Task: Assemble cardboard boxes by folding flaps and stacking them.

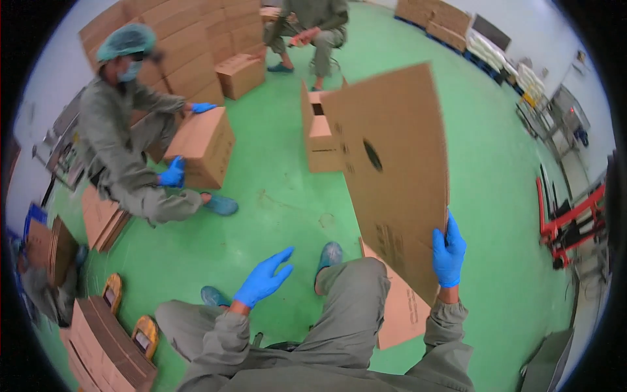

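Note:
My right hand (pixel 449 251), in a blue glove, grips the edge of a flattened cardboard box (pixel 398 163). The box stands tilted upright in front of my right knee, with a dark oval hand hole in its face. My left hand (pixel 264 277), also gloved in blue, hovers over my lap with its fingers apart and nothing in them. Below the held box, another flat cardboard piece (pixel 400 307) lies on the floor beside my right leg. Behind it stands a cardboard box with its top flaps up (pixel 321 147).
A seated co-worker (pixel 124 130) at the left handles a closed carton (pixel 202 147). Another person (pixel 310 26) sits at the back near stacked cartons (pixel 183 46). Flat cardboard (pixel 108 346) lies at the lower left by yellow pallet-truck forks (pixel 145 336). A red lifting truck (pixel 575 219) stands right.

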A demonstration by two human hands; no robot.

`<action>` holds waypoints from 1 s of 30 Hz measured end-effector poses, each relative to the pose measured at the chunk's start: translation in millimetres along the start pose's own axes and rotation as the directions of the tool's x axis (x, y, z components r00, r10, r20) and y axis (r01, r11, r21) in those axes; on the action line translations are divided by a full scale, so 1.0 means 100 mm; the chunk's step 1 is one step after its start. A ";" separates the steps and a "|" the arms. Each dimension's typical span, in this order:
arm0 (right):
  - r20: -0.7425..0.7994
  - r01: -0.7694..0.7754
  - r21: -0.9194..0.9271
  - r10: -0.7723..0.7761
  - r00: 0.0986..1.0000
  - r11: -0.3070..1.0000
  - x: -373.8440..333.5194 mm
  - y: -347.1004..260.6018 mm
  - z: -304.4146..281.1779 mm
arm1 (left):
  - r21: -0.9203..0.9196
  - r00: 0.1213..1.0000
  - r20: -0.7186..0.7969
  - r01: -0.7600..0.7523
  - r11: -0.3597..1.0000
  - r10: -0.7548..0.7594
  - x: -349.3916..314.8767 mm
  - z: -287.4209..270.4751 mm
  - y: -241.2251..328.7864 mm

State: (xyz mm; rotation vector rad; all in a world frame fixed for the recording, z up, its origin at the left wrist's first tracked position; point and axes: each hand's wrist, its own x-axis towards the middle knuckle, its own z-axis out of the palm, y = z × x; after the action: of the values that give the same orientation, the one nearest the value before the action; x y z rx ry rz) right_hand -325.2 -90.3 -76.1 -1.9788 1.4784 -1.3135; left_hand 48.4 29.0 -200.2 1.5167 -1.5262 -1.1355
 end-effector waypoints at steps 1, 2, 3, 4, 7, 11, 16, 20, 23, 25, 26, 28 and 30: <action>0.013 0.033 0.015 -0.033 0.999 0.999 0.10 -0.16 0.16 | -0.062 0.996 -0.037 -0.078 0.995 0.075 0.06 0.01 0.14; -0.078 0.112 0.108 -0.104 0.992 0.988 0.16 -0.28 0.39 | -0.114 0.986 -0.081 -0.154 0.982 0.145 0.08 0.01 0.24; -0.175 0.192 0.191 -0.159 0.972 0.963 0.23 -0.42 0.60 | -0.141 0.980 -0.086 -0.189 0.972 0.178 0.12 -0.04 0.35; -0.170 0.218 0.205 -0.184 0.968 0.954 0.27 -0.53 0.79 | -0.167 0.972 -0.086 -0.229 0.959 0.217 0.16 -0.08 0.44; -0.177 0.285 0.295 -0.241 0.954 0.912 0.25 -0.83 1.37 | 0.003 0.948 -0.171 -0.272 0.962 0.269 0.16 -0.17 0.59; 0.038 0.038 0.306 -0.052 0.998 0.951 -0.25 -1.21 2.08 | 0.172 0.877 -0.337 -0.302 0.938 0.344 0.14 -0.12 0.21; 0.471 0.014 -0.163 0.066 0.879 0.987 -0.91 -0.55 3.04 | -0.656 0.992 -0.068 0.035 0.754 -0.106 0.25 0.15 -0.50; 0.666 -0.186 -0.120 0.218 0.713 0.975 -1.69 -0.55 3.15 | -0.797 0.935 0.152 0.308 0.519 -0.321 0.16 0.13 -0.70; 0.685 -0.246 0.234 0.020 0.728 0.941 -2.14 -0.37 3.20 | -0.356 0.852 -0.160 0.421 0.834 -0.498 0.46 0.06 -0.98; 0.746 -0.409 0.281 0.071 0.663 0.868 -2.51 -0.31 3.29 | -0.285 0.837 -0.261 0.410 0.867 -0.481 0.58 -0.05 -1.13; 0.800 -0.560 0.309 0.107 0.590 0.769 -2.57 -0.27 3.33 | -0.207 0.819 -0.358 0.399 0.893 -0.448 0.62 -0.10 -1.17; 0.854 -0.705 0.227 0.211 0.476 0.671 -2.45 -0.22 3.27 | -0.204 0.834 -0.391 0.335 0.920 -0.391 0.63 -0.11 -1.27; 0.910 -0.666 0.157 0.155 0.385 0.730 -2.25 -0.12 3.14 | -0.199 0.840 -0.426 0.276 0.940 -0.337 0.59 -0.16 -1.35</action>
State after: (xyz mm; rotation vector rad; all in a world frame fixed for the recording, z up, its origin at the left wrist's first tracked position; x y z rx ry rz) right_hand -66.6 36.7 -333.9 -1.3357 0.8674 -0.2577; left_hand 110.6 -22.5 -324.1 1.8238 -0.8946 -0.9355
